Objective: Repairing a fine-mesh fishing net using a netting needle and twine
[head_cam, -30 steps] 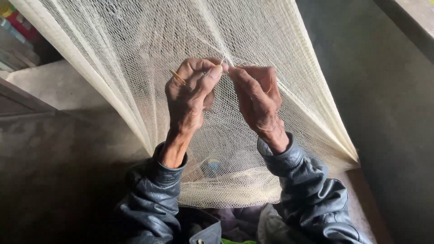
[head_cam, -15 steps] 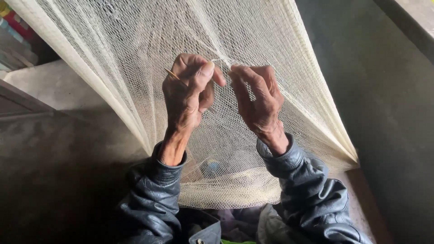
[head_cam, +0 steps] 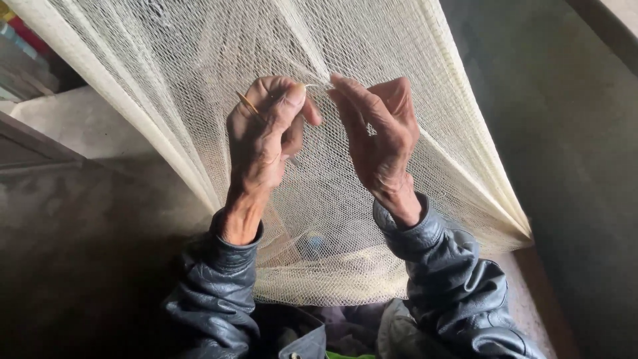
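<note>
A cream net (head_cam: 219, 73) hangs before you, spreading from the top of the view down over your lap, with a thick pale edge running down each side. Your left hand (head_cam: 266, 136) is curled narrow, pinching a strand of the mesh between thumb and forefinger while holding a thin yellowish needle (head_cam: 247, 102). Your right hand (head_cam: 379, 136) pinches the same strand just beside it, fingertips nearly touching.
</note>
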